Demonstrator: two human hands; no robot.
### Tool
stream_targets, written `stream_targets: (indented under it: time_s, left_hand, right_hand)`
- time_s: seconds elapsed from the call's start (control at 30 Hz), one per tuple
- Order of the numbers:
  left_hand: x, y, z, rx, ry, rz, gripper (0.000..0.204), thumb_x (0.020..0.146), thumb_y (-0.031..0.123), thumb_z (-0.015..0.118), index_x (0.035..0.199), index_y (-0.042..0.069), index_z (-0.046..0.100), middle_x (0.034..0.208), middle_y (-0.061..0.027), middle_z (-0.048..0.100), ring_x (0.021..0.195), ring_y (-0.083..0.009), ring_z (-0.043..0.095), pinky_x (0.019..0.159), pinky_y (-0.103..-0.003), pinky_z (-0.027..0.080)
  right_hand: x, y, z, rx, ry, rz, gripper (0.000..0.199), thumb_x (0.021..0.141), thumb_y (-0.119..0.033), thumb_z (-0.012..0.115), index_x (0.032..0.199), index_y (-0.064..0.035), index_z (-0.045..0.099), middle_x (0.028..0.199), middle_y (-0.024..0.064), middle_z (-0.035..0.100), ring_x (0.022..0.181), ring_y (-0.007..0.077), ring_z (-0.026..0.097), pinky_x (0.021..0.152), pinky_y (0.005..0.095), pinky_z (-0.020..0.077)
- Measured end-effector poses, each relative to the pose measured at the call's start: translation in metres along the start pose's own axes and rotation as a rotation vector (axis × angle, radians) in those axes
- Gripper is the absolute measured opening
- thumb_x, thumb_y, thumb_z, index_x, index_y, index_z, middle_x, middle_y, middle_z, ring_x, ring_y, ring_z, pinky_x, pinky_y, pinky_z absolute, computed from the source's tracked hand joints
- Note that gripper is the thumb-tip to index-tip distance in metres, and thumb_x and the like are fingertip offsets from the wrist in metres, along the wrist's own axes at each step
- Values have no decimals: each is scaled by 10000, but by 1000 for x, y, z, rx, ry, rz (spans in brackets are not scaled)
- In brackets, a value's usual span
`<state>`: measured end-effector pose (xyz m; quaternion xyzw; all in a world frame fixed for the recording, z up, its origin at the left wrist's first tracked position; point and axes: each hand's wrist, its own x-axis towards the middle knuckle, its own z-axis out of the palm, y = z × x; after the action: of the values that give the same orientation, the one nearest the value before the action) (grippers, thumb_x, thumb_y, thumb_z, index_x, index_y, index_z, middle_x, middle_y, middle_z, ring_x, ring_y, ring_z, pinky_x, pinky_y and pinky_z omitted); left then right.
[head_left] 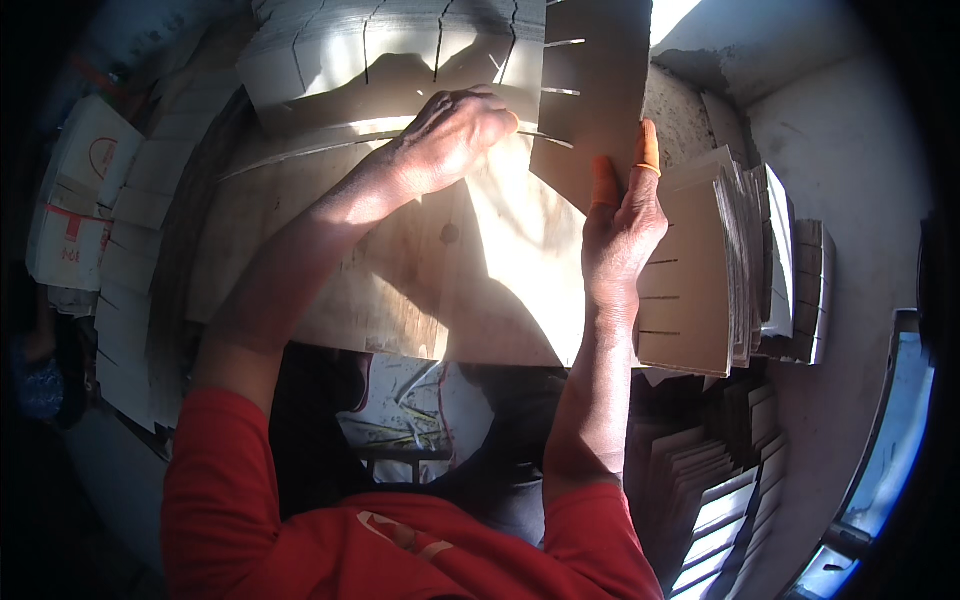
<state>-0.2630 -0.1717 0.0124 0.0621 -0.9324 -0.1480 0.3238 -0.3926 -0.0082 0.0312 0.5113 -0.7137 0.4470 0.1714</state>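
Observation:
My left hand (455, 135) reaches forward over a plywood board (400, 270) and pinches the lower left edge of a brown slotted cardboard sheet (595, 90) that stands up at the far side. My right hand (625, 225) is held upright beside that sheet, fingers extended, with orange rubber caps on two fingertips. It rests against a stack of slotted cardboard pieces (700, 280) lying on the right of the board. Both sleeves are red.
A bundle of pale slotted cards (390, 50) lies at the far edge. More card stacks line the left side (130, 250) and the lower right (720, 480). A white printed box (75, 200) sits far left. A grey wall (830, 150) rises to the right.

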Motion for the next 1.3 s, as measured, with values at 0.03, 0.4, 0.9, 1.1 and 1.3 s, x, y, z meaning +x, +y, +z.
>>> stream_targets:
  time_s: [0.03,0.4,0.9,1.1,1.3]
  left_hand:
    - [1,7,-1,-40,30,36,133,603,-69,538,717,-25,484,722,-130,507,749,-311,533,626,-395,443]
    - [4,33,-36,-454,-177,-256,348,728,225,768,897,-46,631,768,-133,619,665,-251,593,637,-330,476]
    - [35,-125,6,706,-90,-232,314,703,29,629,996,66,523,1027,-70,557,1051,-243,508,908,-377,423]
    - [32,-116,-4,598,-57,-114,232,695,40,644,901,46,538,930,-76,589,978,-257,548,842,-386,458]
    - [38,-116,-4,646,-66,-173,207,725,55,635,893,30,517,931,-96,593,980,-272,547,817,-397,458]
  right_hand:
    - [-1,1,2,-53,-17,-11,523,893,-24,568,1383,-70,393,1091,199,637,867,322,675,706,350,554]
    - [-20,-4,14,82,-201,246,505,1004,-141,371,1472,-55,202,1282,188,538,1010,249,619,845,336,498]
    - [-19,-18,19,198,-117,221,729,855,126,524,1470,-154,251,1295,100,559,1030,127,603,868,272,514]
    - [-18,-17,20,182,-49,136,698,859,117,522,1457,-149,282,1235,103,601,1020,161,628,857,296,534]
    - [-17,-19,20,226,-53,135,680,862,117,524,1451,-132,293,1264,112,582,1050,172,616,867,295,529]
